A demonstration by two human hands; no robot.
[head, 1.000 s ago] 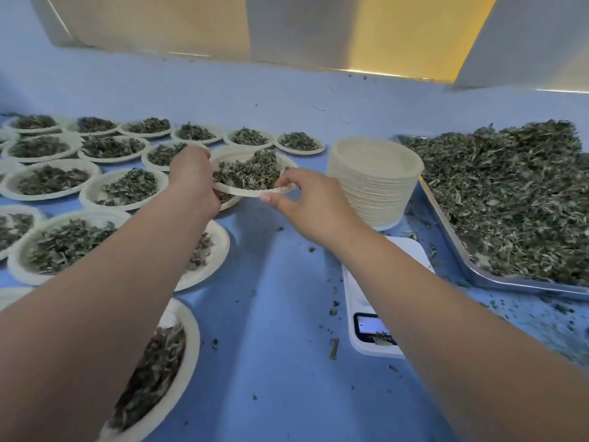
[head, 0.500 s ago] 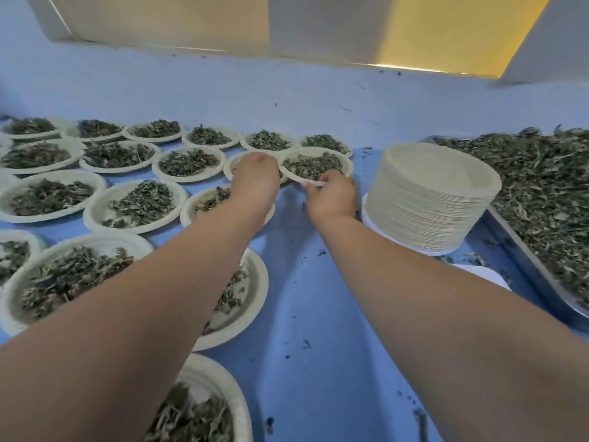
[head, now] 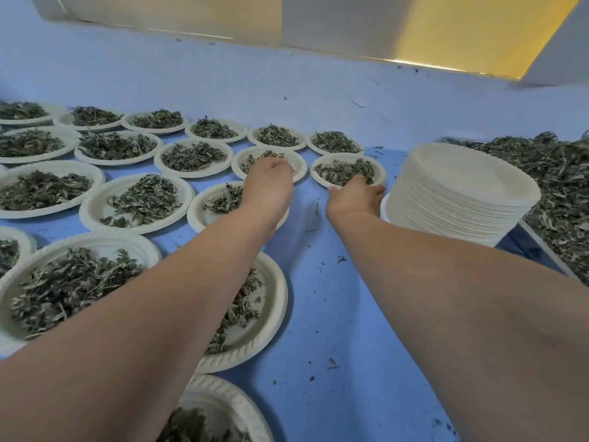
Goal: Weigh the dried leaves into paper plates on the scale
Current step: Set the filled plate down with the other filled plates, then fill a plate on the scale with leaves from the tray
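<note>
A paper plate of dried leaves (head: 377,169) sits on the blue table in the second row, right beside the stack of empty plates (head: 462,199). My right hand (head: 355,197) grips this plate's near rim, thumb at the left and fingers curled over the edge. Apart from that plate, my left hand (head: 267,183) hovers over the neighbouring filled plate (head: 298,162) with loosely curled fingers that hold nothing. No scale shows in this view.
Several filled plates (head: 95,202) cover the table's left half in rows, some under my left arm. A metal tray heaped with loose dried leaves (head: 561,180) lies at the right. Leaf crumbs dot the blue tabletop (head: 334,314) between my arms.
Both hands carried the filled plate forward and set it down at the right end of the second row. My left hand has let go and shifted left; the view moved forward, hiding the scale.
</note>
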